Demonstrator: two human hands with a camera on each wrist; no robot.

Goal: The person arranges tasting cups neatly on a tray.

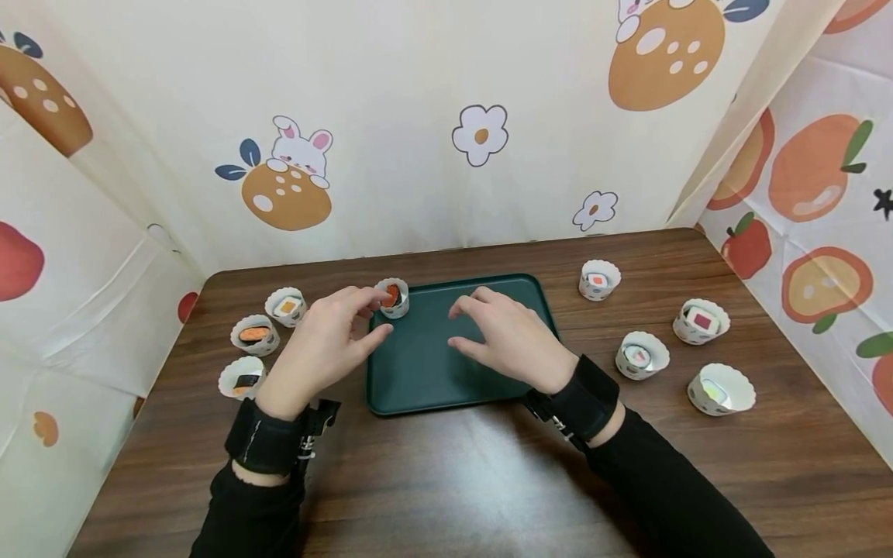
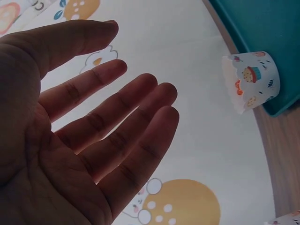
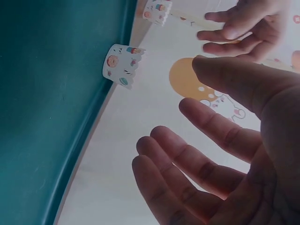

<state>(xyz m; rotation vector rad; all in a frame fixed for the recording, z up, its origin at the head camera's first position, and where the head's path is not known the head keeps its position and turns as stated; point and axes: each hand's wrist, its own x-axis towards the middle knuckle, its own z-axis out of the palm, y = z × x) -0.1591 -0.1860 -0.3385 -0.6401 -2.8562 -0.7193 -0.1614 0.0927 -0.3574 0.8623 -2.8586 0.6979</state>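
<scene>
A white scalloped paper cup (image 1: 394, 307) with an orange-and-black sushi piece inside stands at the far left corner of the dark green tray (image 1: 436, 380). My left hand (image 1: 324, 341) hovers just left of that cup, thumb and fingers spread. The left wrist view shows the cup (image 2: 255, 79) apart from the fingertips, with nothing held. Over the tray's right half hangs my right hand (image 1: 512, 337), its fingers loosely bent and empty. In the right wrist view the same cup (image 3: 123, 65) lies well beyond its fingertips.
Left of the tray stand cups with a yellow-centred roll (image 1: 286, 307), an orange-topped piece (image 1: 254, 335) and a black-banded piece (image 1: 242, 377). To the right are several more cups with rolls, including the nearest (image 1: 642, 355) and one farther back (image 1: 598, 280). Printed cloth walls surround the wooden table (image 1: 432, 480).
</scene>
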